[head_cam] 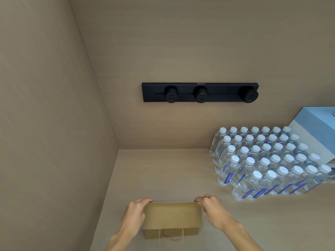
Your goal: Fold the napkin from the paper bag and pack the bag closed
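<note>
Head view, lower centre of frame: I see the brown paper bag [172,217] lying on the beige counter [163,169], its top folded over and its twine handle [171,236] nearest me. Left hand [136,211] and right hand [211,208] each pinch a far corner of the fold. Right of centre stand capped water bottles [268,162]; upper centre, a black socket rail [200,92].

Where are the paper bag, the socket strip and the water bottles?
Bag [172,216]: head view, middle of the folded-over top flap.
Socket strip [200,92]: head view, middle of the black rail.
Bottles [266,160]: head view, a cap near the middle of the block.
</note>
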A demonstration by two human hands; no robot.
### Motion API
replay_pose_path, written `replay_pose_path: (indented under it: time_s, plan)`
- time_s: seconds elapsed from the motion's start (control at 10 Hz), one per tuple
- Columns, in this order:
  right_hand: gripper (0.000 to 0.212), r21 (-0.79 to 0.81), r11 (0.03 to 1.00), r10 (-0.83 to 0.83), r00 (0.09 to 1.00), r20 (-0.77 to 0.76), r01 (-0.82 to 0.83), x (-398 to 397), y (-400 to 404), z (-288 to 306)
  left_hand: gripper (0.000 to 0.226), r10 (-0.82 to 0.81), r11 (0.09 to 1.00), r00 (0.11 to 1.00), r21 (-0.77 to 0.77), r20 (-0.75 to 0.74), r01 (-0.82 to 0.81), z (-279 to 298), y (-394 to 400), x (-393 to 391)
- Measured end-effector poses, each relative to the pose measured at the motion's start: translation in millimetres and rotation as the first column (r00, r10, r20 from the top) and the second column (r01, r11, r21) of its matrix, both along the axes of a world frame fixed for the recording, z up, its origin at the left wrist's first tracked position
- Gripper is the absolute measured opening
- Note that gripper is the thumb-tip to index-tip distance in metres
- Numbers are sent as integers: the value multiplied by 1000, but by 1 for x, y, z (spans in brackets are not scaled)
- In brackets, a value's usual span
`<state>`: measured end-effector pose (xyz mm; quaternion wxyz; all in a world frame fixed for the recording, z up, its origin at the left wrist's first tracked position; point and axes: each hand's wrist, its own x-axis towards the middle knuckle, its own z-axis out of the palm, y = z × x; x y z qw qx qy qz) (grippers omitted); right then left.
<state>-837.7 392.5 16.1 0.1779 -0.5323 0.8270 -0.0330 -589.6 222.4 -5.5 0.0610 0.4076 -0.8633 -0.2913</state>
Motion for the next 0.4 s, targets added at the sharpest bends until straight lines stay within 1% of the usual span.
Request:
replay_pose_path:
  time_s: [0.1, 0.2, 0.3, 0.4]
  plan:
    - [33, -14, 998, -59, 991, 118, 61, -1, 3, -3, 66, 9, 1000, 999, -13, -35, -10, 0, 5, 4]
    - [24, -71, 992, -81, 964, 253, 102, -1, 2, -2, 41, 12, 997, 995, -73, -99, -19, -3, 9, 7]
    - [31, -205, 972, -66, 967, 246, 119, 7, -4, 15, 26, 23, 988, 982, -148, -188, -51, 2, 14, 4]
    - [48, -365, 927, -63, 994, 84, 90, 15, -13, 23, 33, 22, 946, 969, -307, -245, -99, 15, 11, -6]
